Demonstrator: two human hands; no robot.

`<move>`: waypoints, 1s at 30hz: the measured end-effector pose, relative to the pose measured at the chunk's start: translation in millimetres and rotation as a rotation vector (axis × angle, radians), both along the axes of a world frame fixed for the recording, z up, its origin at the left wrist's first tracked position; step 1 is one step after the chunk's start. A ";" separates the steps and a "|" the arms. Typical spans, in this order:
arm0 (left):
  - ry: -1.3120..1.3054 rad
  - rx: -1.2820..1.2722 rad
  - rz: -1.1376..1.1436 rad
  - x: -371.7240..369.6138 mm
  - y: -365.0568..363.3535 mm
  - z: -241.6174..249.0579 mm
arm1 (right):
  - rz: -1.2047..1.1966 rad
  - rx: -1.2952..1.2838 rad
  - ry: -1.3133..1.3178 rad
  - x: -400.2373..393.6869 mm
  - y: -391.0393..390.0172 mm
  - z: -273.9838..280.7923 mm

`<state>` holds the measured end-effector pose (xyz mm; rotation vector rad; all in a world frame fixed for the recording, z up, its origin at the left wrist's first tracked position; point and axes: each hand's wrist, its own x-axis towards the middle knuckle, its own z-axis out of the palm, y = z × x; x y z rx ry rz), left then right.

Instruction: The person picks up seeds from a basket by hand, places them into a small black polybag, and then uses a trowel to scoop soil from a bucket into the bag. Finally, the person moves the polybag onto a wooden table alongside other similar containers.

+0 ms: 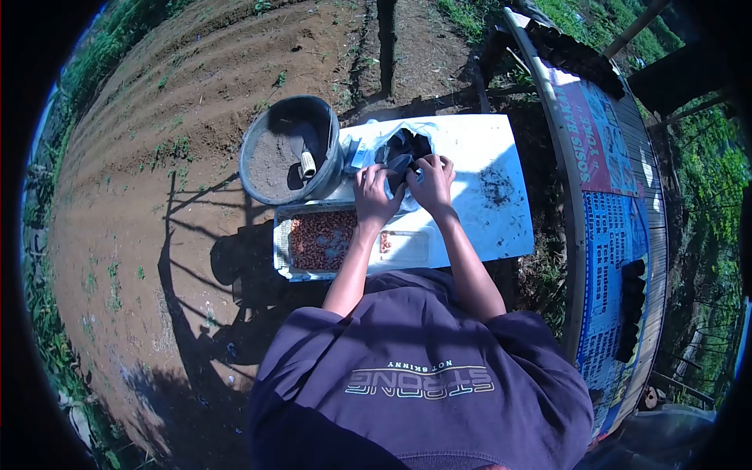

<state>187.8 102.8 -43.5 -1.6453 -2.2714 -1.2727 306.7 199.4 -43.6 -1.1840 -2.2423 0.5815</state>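
Observation:
On a white table, a clear plastic bag (pixel 424 129) with dark contents stands with its mouth open. My left hand (pixel 377 193) is at the bag's near left side, its fingers bent around the plastic edge. Opposite it, my right hand (pixel 432 183) has its fingers curled over the near right side of the bag. Dark plastic shows between the two hands. Just below my left hand lies a basket (pixel 281 249) of reddish-brown seeds (pixel 321 239). A small clear tray (pixel 415 245) with a few seeds sits under my forearms.
A black bucket (pixel 249 166) of soil with a trowel (pixel 308 163) stands left of the table (pixel 478 149). Soil crumbs (pixel 496 185) lie on the tabletop's right. A printed banner (pixel 615 266) on a bamboo structure rises at the right. Bare ground (pixel 117 211) spreads left.

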 end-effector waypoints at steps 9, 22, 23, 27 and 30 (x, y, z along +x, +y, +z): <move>0.020 0.027 0.064 -14.5 3.5 -8.5 | 0.030 0.050 -0.127 0.6 0.7 5.6; -0.012 0.044 0.115 -6.3 7.1 -6.5 | -0.079 -0.013 -0.263 -0.6 -0.4 9.6; -0.023 0.043 0.108 -5.6 7.2 -7.1 | -0.081 -0.021 -0.267 -0.6 1.1 6.5; -0.030 0.047 0.126 -6.8 5.7 -6.4 | -0.079 -0.012 -0.282 1.3 3.9 2.1; -0.004 0.047 0.160 -10.3 4.3 -5.6 | -0.075 -0.023 -0.277 4.3 5.5 8.1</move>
